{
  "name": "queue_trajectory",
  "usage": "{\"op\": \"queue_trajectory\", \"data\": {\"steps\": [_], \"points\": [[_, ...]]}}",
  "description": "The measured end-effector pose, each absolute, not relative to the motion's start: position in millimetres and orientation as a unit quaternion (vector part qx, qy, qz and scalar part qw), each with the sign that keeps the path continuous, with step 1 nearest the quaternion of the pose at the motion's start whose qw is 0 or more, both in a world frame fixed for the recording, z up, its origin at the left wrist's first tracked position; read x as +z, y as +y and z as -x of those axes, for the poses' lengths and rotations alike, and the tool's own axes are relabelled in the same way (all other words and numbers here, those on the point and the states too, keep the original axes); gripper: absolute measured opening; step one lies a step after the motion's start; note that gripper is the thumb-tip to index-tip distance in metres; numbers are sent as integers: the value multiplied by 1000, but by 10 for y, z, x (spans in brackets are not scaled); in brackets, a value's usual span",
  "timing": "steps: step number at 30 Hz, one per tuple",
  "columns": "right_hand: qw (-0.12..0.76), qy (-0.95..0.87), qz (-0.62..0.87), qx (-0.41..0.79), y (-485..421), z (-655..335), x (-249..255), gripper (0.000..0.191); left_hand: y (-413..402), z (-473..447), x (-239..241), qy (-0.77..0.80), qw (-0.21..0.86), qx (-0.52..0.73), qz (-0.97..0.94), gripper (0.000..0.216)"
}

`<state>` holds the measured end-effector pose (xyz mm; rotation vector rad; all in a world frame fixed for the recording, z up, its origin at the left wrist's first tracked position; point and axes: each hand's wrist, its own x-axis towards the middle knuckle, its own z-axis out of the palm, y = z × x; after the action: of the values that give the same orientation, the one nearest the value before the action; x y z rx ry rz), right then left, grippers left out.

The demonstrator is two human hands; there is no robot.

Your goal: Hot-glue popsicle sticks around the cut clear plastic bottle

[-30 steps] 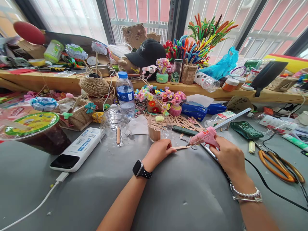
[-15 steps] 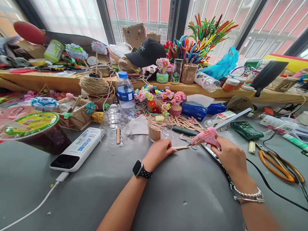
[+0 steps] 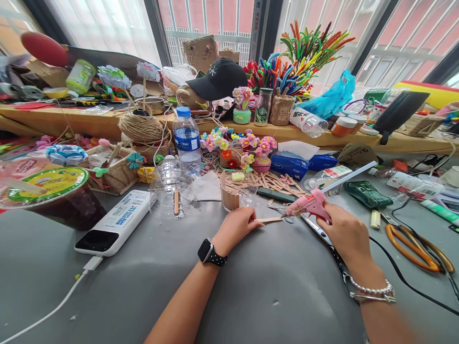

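pinches a wooden stick (image 3: 271, 220) between fingertips (image 3: 257, 224) at three o'clock of the left hand (image 3: 238, 226), clamps the fingers of the right hand (image 3: 347, 233) round a pink glue gun (image 3: 306, 206), and could burn those fingertips through nozzle (image 3: 284, 216) drift toward nine o'clock.

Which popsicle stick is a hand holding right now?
The wooden stick pinched by the left hand, its free end near the tip of the pink glue gun. Neither hand touches the lone stick farther left or the pile of sticks behind.
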<state>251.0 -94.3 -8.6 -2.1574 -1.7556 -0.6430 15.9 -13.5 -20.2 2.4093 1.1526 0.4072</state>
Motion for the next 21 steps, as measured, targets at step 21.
{"op": "queue_trajectory", "data": {"steps": [21], "points": [[130, -608, 753, -217, -953, -2526, -75, 23, -140, -156, -194, 418, 223, 145, -869, 22]]}}
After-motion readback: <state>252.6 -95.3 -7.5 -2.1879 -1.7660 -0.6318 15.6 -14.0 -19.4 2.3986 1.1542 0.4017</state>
